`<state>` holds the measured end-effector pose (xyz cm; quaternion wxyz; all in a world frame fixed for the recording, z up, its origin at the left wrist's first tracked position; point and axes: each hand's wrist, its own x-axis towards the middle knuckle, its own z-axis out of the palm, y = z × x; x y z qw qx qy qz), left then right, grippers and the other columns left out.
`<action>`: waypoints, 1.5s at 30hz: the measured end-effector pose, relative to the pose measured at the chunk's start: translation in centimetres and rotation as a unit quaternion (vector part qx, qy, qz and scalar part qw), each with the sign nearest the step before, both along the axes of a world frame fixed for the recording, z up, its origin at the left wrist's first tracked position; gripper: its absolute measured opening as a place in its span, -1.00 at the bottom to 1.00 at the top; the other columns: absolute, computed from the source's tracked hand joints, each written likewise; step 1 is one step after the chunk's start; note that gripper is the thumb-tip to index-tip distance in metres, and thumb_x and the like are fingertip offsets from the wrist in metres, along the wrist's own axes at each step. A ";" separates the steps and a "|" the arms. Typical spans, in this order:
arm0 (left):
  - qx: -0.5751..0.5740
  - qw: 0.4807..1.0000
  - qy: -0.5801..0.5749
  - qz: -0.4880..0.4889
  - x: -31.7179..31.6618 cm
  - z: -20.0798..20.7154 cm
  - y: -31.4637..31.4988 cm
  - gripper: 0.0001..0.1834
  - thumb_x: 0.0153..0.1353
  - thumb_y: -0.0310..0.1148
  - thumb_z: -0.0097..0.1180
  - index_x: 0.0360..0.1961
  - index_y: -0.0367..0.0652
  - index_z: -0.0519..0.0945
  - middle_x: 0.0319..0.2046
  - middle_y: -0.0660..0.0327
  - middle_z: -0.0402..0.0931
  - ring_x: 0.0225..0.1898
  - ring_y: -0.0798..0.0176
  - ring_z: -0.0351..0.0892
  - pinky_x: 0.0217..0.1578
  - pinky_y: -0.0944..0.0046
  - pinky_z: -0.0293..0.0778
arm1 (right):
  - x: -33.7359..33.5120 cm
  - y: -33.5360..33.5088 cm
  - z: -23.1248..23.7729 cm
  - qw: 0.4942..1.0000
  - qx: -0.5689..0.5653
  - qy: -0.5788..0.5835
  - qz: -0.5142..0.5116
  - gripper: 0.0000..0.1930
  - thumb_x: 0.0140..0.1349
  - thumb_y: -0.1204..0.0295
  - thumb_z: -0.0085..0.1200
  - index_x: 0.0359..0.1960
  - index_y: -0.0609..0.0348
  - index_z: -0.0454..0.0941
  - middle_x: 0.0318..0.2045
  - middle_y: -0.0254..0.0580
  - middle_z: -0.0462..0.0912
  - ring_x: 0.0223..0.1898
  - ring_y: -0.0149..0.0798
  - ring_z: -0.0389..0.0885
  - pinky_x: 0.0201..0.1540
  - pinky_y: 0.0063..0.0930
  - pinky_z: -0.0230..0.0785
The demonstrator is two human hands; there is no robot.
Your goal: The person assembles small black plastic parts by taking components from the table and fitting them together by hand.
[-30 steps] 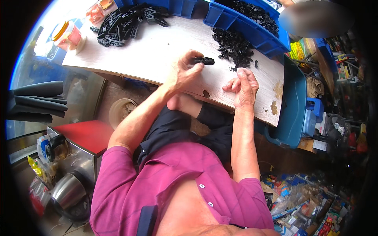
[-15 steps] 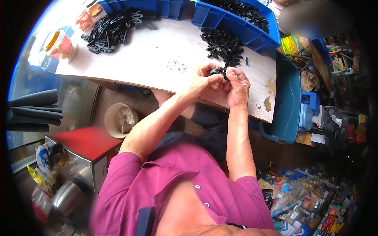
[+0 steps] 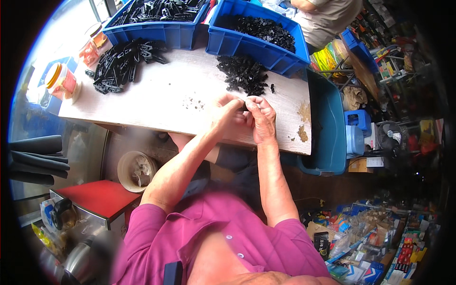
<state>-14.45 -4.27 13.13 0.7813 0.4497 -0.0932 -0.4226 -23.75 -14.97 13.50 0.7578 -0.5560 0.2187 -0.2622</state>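
Over the front part of the white table, my left hand (image 3: 224, 113) and my right hand (image 3: 263, 121) meet, fingertips together. Between them sits a small black plastic part (image 3: 244, 106), mostly covered by the fingers. My left fingers are closed around it, and my right thumb and fingers pinch at its other side. Just beyond my hands lies a loose pile of small black plastic pieces (image 3: 241, 75). Farther left on the table is a heap of long black plastic pieces (image 3: 116, 66).
Two blue bins, one of long black pieces (image 3: 147, 34) and one of small pieces (image 3: 259, 43), stand at the back. Jars (image 3: 64, 83) line the left edge. A teal tub (image 3: 332, 137) adjoins the table's right end. Another person (image 3: 325, 23) is at the far right.
The whole view has shifted, so the table sits lower and more of the bins shows. My hands stay together; the black part between them is more hidden than before.
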 end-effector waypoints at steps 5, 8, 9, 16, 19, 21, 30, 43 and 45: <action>-0.010 0.998 0.040 0.052 -0.6 1.4 0.8 -0.89 0.21 -0.46 0.15 -0.32 -0.29 0.55 -0.46 0.18 0.56 -0.54 0.38 0.55 -0.46 0.42 0.57 | 0.1 0.2 1.5 0.994 -0.028 0.105 0.023 -0.73 0.20 0.21 0.21 -0.41 0.16 0.52 -0.74 -0.44 0.36 -0.75 -0.52 0.30 -0.68 -0.55 0.31; -0.015 0.998 0.019 0.055 -0.4 1.2 0.9 -0.90 0.22 -0.46 0.14 -0.32 -0.29 0.54 -0.46 0.20 0.55 -0.53 0.40 0.54 -0.46 0.43 0.56 | 0.1 0.4 1.6 0.994 -0.020 0.099 0.038 -0.70 0.23 0.17 0.16 -0.49 0.12 0.49 -0.73 -0.43 0.36 -0.76 -0.53 0.27 -0.71 -0.52 0.38; -0.044 0.999 0.008 0.030 -0.3 0.6 0.9 -0.90 0.22 -0.46 0.14 -0.31 -0.29 0.54 -0.46 0.22 0.54 -0.53 0.41 0.53 -0.46 0.45 0.54 | 0.0 0.4 0.7 0.995 -0.023 0.089 0.030 -0.72 0.24 0.16 0.15 -0.46 0.10 0.50 -0.72 -0.45 0.37 -0.78 -0.55 0.25 -0.73 -0.53 0.39; -0.030 0.999 -0.040 -0.005 -0.3 -0.7 0.1 -0.83 0.27 -0.36 0.15 -0.26 -0.27 0.56 -0.43 0.25 0.54 -0.49 0.41 0.51 -0.46 0.42 0.49 | 0.0 -0.3 -1.6 0.996 -0.076 0.046 -0.025 -0.74 0.25 0.19 0.13 -0.45 0.10 0.50 -0.67 -0.47 0.40 -0.78 -0.53 0.29 -0.74 -0.50 0.44; 0.102 0.911 -0.366 0.159 1.8 -1.5 -0.3 -0.77 0.22 -0.28 0.16 -0.19 -0.21 0.58 -0.50 0.15 0.59 -0.55 0.17 0.56 -0.42 0.22 0.52 | -0.4 0.5 -0.2 0.999 -0.029 0.026 -0.030 -0.70 0.27 0.19 0.10 -0.53 0.09 0.44 -0.74 -0.47 0.33 -0.78 -0.46 0.31 -0.63 -0.36 0.53; 0.231 0.783 -0.532 0.224 3.0 -0.7 -0.5 -0.73 0.15 -0.21 0.24 -0.18 -0.10 0.64 -0.28 0.04 0.63 -0.23 0.04 0.60 -0.15 0.16 0.48 | -1.2 0.2 0.1 0.995 0.046 -0.067 -0.057 -0.73 0.28 0.32 0.07 -0.57 0.11 0.43 -0.83 -0.44 0.29 -0.78 -0.46 0.34 -0.56 -0.29 0.58; 0.301 0.615 -0.713 0.150 5.0 -1.4 -2.4 -0.80 -0.05 -0.40 0.23 -0.34 -0.11 0.57 -0.34 0.07 0.55 -0.22 -0.07 0.47 -0.17 0.01 0.44 | -4.8 -5.5 3.1 0.911 0.173 0.058 -0.369 -0.62 0.19 0.10 0.06 -0.49 0.18 0.36 -0.86 -0.26 0.20 -0.73 -0.22 0.42 -0.37 0.13 0.60; 0.016 0.982 -0.153 0.114 4.4 -1.5 0.3 -0.89 0.25 -0.45 0.13 -0.24 -0.27 0.55 -0.45 0.27 0.53 -0.47 0.44 0.50 -0.39 0.45 0.50 | -2.3 -3.1 0.8 0.992 0.086 0.035 -0.085 -0.75 0.17 0.31 0.23 -0.23 0.15 0.49 -0.85 -0.34 0.36 -0.74 -0.30 0.48 -0.49 0.02 0.61; -0.059 0.993 -0.069 0.070 4.1 -1.7 0.9 -0.90 0.24 -0.46 0.15 -0.27 -0.24 0.53 -0.42 0.24 0.53 -0.44 0.41 0.51 -0.38 0.44 0.51 | -0.9 -1.8 0.7 0.993 0.094 0.034 -0.069 -0.77 0.18 0.35 0.23 -0.21 0.14 0.50 -0.84 -0.33 0.37 -0.76 -0.32 0.47 -0.53 -0.02 0.60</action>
